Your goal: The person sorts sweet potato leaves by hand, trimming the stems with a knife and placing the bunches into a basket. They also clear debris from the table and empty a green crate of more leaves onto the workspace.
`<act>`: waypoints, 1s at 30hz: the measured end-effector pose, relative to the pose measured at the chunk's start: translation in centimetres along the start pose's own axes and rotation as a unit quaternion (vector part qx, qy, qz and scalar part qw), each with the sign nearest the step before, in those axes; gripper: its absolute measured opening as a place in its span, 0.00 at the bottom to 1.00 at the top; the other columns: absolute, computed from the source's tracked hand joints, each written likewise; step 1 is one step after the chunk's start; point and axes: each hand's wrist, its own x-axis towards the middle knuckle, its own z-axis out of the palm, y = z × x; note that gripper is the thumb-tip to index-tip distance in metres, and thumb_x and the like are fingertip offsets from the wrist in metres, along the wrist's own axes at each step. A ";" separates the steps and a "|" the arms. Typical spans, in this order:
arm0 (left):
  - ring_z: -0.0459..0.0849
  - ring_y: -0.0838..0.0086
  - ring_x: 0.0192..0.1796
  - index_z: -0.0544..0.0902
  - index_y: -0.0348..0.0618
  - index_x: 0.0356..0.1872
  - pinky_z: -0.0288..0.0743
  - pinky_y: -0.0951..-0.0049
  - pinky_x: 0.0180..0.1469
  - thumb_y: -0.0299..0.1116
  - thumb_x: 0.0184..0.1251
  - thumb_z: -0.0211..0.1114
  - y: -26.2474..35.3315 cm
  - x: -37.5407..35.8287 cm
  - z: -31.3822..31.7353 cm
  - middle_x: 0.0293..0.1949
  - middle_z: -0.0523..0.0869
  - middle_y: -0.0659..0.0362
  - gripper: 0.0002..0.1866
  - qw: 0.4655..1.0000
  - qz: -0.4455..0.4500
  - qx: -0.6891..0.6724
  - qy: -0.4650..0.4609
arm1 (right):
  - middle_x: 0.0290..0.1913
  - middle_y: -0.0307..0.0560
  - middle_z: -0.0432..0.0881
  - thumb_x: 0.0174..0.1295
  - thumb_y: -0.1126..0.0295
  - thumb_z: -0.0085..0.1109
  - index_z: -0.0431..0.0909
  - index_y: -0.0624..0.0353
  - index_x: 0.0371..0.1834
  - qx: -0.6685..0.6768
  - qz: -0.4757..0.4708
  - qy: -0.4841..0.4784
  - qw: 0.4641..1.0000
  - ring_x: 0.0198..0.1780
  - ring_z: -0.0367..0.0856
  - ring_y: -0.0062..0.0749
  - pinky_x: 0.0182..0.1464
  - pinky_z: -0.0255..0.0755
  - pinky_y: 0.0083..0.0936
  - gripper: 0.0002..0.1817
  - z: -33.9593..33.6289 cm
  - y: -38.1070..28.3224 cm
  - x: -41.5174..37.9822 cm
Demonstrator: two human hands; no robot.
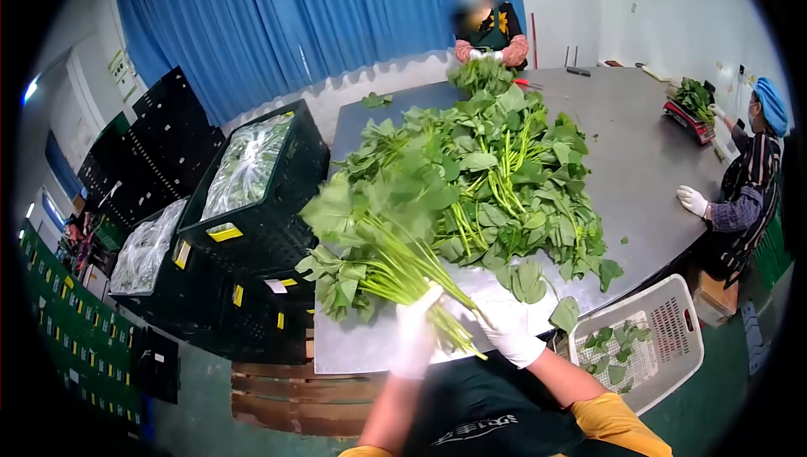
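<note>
My left hand point(414, 332), in a white glove, is closed around a bunch of long-stemmed leafy greens point(391, 259) over the near edge of the metal table. The leaves point up and left, and the cut stem ends stick out toward me. My right hand point(513, 335), also gloved, is beside those stem ends, its fingers pinched at the end of one stem; motion blur softens the fingertips. Just beyond both hands lies a large heap of the same leafy greens point(504, 175), with a few loose leaves point(528, 282) at its near side.
Dark crates point(252, 243) with plastic-wrapped contents are stacked left of the metal table point(630, 133). A white basket point(672, 343) with several leaves stands at lower right. One co-worker point(494, 28) handles greens at the far side; another point(748, 175) is beside a red scale point(689, 123).
</note>
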 end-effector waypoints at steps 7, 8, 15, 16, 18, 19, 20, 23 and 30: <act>0.80 0.72 0.41 0.77 0.33 0.48 0.73 0.74 0.47 0.21 0.57 0.63 -0.7 0.1 -1.3 0.41 0.82 0.56 0.16 0.999 0.001 0.048 0.013 | 0.31 0.43 0.83 0.56 0.71 0.64 0.82 0.65 0.40 0.392 0.344 -0.115 0.845 0.27 0.79 0.19 0.32 0.74 0.18 0.11 0.2 -1.4 -1.1; 0.80 0.72 0.42 0.77 0.33 0.49 0.73 0.75 0.46 0.21 0.57 0.62 -0.4 -0.2 -0.9 0.42 0.83 0.56 0.16 1.000 -0.018 -0.005 0.020 | 0.32 0.42 0.83 0.57 0.71 0.63 0.81 0.65 0.41 0.449 0.400 -0.161 0.782 0.28 0.79 0.19 0.33 0.73 0.17 0.11 -0.6 -1.1 -0.3; 0.81 0.72 0.42 0.77 0.33 0.48 0.73 0.75 0.44 0.20 0.57 0.62 -1.2 -0.6 -0.7 0.42 0.83 0.55 0.16 0.999 -0.039 0.001 -0.010 | 0.28 0.41 0.78 0.57 0.71 0.62 0.79 0.66 0.34 0.569 0.489 -0.106 0.653 0.31 0.76 0.21 0.38 0.70 0.18 0.08 -3.0 0.1 -0.2; 0.81 0.71 0.43 0.77 0.34 0.47 0.73 0.74 0.47 0.22 0.59 0.61 -1.1 -0.7 -0.5 0.42 0.82 0.55 0.14 0.999 -0.042 0.007 0.001 | 0.29 0.41 0.78 0.58 0.70 0.62 0.79 0.63 0.34 0.648 0.450 -0.054 0.612 0.32 0.76 0.22 0.38 0.69 0.20 0.08 -2.3 1.5 -1.9; 0.80 0.70 0.45 0.77 0.34 0.47 0.72 0.72 0.48 0.23 0.60 0.61 -0.8 -0.7 -1.3 0.42 0.82 0.54 0.13 0.998 0.047 0.040 -0.007 | 0.31 0.40 0.78 0.57 0.65 0.64 0.79 0.59 0.34 0.795 0.327 0.068 0.506 0.34 0.76 0.24 0.39 0.69 0.23 0.09 -2.3 3.7 -4.9; 0.79 0.70 0.46 0.77 0.35 0.46 0.71 0.71 0.50 0.25 0.61 0.61 -0.5 -0.7 -1.7 0.42 0.82 0.54 0.13 0.989 0.131 0.073 -0.018 | 0.32 0.39 0.79 0.56 0.62 0.65 0.79 0.57 0.34 0.855 0.240 0.136 0.440 0.35 0.76 0.25 0.39 0.69 0.24 0.11 -3.1 4.9 -5.9; 0.79 0.70 0.46 0.77 0.35 0.46 0.71 0.71 0.50 0.25 0.61 0.61 0.0 -0.5 -2.1 0.42 0.82 0.54 0.13 0.989 0.128 0.071 -0.018 | 0.32 0.37 0.77 0.52 0.58 0.68 0.78 0.54 0.39 0.873 0.197 0.186 0.406 0.34 0.74 0.24 0.39 0.68 0.25 0.16 -4.5 6.7 -6.9; 0.78 0.71 0.47 0.76 0.39 0.49 0.71 0.71 0.53 0.29 0.66 0.56 1.9 0.0 -3.5 0.43 0.80 0.57 0.12 0.995 0.035 -0.023 0.089 | 0.35 0.34 0.76 0.47 0.51 0.69 0.71 0.49 0.57 0.855 0.195 0.256 0.406 0.34 0.73 0.24 0.39 0.67 0.26 0.33 -8.3 5.6 -5.4; 0.77 0.74 0.41 0.74 0.43 0.48 0.70 0.72 0.45 0.29 0.61 0.64 1.8 -1.0 -2.8 0.35 0.77 0.62 0.15 0.994 0.022 -0.047 0.091 | 0.37 0.43 0.83 0.56 0.66 0.62 0.80 0.63 0.48 0.180 0.286 0.025 0.941 0.39 0.82 0.31 0.46 0.74 0.25 0.18 2.3 8.5 3.7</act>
